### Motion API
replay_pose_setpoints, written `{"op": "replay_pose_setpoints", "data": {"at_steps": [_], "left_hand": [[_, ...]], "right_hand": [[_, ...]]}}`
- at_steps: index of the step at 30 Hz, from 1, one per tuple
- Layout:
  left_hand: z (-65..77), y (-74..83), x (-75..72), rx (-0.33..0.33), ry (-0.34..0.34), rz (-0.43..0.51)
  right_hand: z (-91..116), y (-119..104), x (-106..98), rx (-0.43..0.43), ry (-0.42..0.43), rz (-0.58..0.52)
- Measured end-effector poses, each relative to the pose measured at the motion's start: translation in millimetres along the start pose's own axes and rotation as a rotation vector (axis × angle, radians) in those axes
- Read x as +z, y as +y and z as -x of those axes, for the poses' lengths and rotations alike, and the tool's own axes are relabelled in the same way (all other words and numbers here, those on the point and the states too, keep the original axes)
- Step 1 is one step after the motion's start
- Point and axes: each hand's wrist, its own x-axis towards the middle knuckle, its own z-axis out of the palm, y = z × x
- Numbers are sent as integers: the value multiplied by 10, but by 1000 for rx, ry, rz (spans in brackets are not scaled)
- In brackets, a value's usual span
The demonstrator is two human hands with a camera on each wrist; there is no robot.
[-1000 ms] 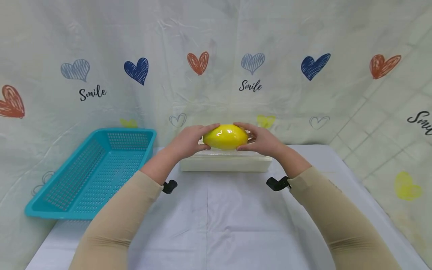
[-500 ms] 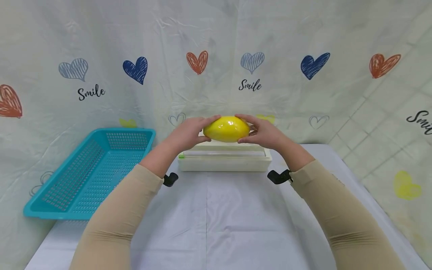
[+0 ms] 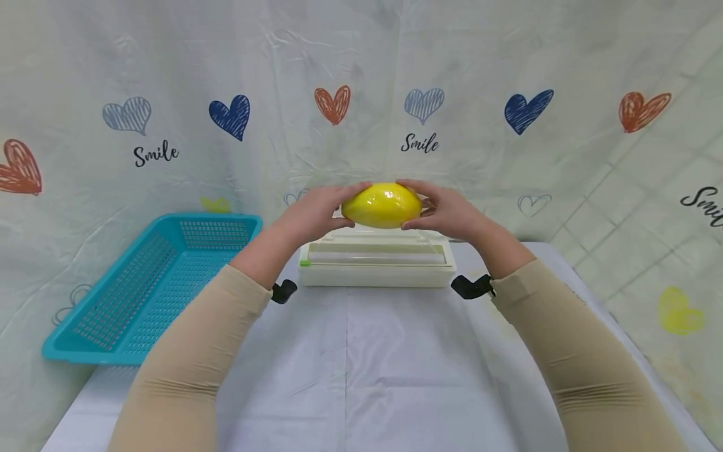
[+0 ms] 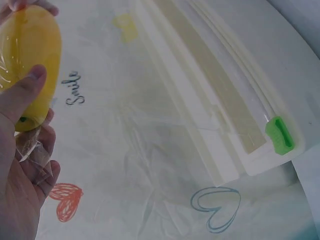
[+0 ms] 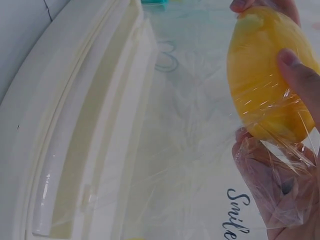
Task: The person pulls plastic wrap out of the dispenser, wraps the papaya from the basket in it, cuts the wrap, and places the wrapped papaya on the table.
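Observation:
A glossy yellow oval fruit [image 3: 381, 206], mango-like in shape, is held in the air between both hands, wrapped in clear cling film. The left hand [image 3: 317, 213] grips its left end, thumb below and fingers on top in the head view. On the other end, the right hand [image 3: 447, 212] grips it the same way. Loose crumpled film [image 5: 277, 185] spreads over the right fingers, and a smaller bunch [image 4: 36, 156] lies by the left fingers. Behind and below stands a white cling film dispenser [image 3: 377, 276], its lid raised, with a film roll inside and a green slider [image 4: 280, 136] at one end.
A turquoise perforated plastic basket [image 3: 186, 301] stands on the left of the table, close to the left forearm. White cloth [image 3: 361, 376] covers the table. A backdrop sheet [image 3: 361, 50] with printed hearts hangs right behind the dispenser.
Both hands have risen steadily with the yellow fruit between them, uncovering more of the dispenser and its roll. The basket and dispenser have stayed put.

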Motion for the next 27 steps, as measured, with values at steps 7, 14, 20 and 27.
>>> {"op": "replay_pose_setpoints", "data": {"at_steps": [7,14,20,27], "left_hand": [[-15,54,-96,4,6,2],[16,130,-201,-13,-15,-17],[52,205,-293,-11,-10,-23],[105,266,-339,3,-30,-1]], "right_hand": [[2,-77,-87,26,6,31],[44,-173,-131,38,-6,29],[75,-241,-181,9,-14,22],[143,-304,-203,12,-43,7]]}}
